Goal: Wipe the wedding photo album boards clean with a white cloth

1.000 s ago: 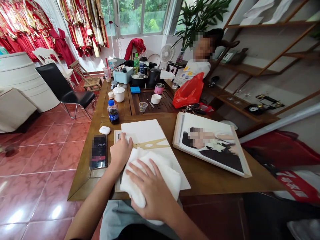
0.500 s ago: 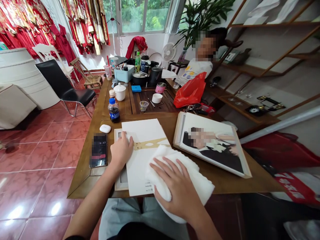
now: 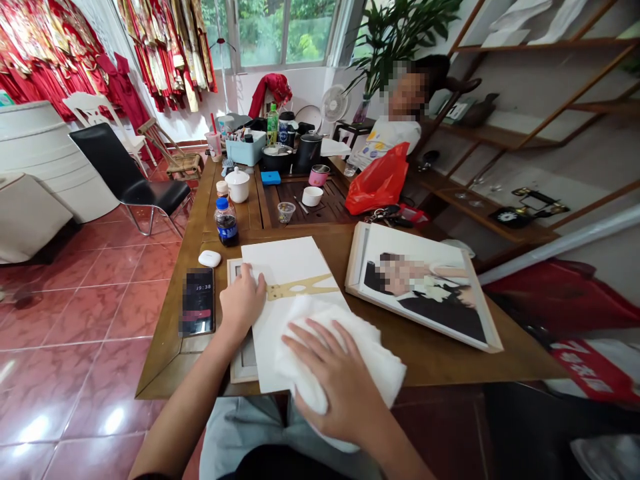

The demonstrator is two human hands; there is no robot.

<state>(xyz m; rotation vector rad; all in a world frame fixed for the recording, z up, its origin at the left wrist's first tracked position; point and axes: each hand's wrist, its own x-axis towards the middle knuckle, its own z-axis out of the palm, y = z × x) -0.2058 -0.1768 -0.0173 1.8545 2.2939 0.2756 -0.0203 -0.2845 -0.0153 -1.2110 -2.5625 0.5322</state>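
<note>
A white cloth (image 3: pixel 373 360) is bunched under my right hand (image 3: pixel 333 377). That hand grips it, fingers spread over the top and thumb along its near side, and presses it on the lower right of a white board (image 3: pixel 280 257). The board carries a gold-brown printed band (image 3: pixel 295 287), and the cloth hides its lower right part. My left hand (image 3: pixel 243 297) rests on the board's left edge with fingers stretched out, holding nothing. Beneath the board, a pale frame (image 3: pixel 243 363) shows along the left side.
Right of the board lies a framed photo (image 3: pixel 425 287). A phone (image 3: pixel 197 300), white earbud case (image 3: pixel 209 259) and dark drink bottle (image 3: pixel 227 223) are at left. Farther back are a red plastic bag (image 3: pixel 377 183), a white bowl (image 3: pixel 313 196) and a seated person (image 3: pixel 393 137).
My right hand has slid the cloth a little to the left across the board. My left hand stays in place on the board's left edge.
</note>
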